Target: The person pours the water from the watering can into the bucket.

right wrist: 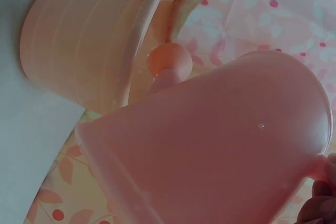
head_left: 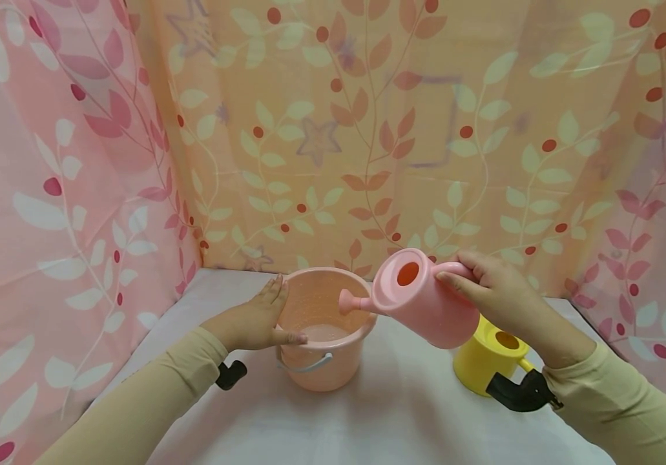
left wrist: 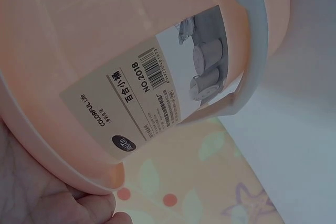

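Observation:
My right hand (head_left: pixel 484 278) grips the handle of a pink watering can (head_left: pixel 426 316). The can is tilted to the left, off the table, with its spout head (head_left: pixel 349 301) over the mouth of a peach bucket (head_left: pixel 323 371). My left hand (head_left: pixel 257 316) holds the bucket's left rim, the thumb laid over the near edge. In the right wrist view the can's side (right wrist: pixel 226 135) fills much of the frame and hides part of the bucket (right wrist: pixel 84 45). The left wrist view has the bucket's printed label (left wrist: pixel 152 87). Whether water flows from the spout cannot be seen.
A yellow watering can (head_left: pixel 478 361) stands on the white table (head_left: pixel 286 426) to the right, partly behind the pink can and the right wrist's camera mount. The bucket's pale blue handle (head_left: pixel 306 363) hangs at its front. Patterned curtains (head_left: pixel 367 129) enclose the back and sides.

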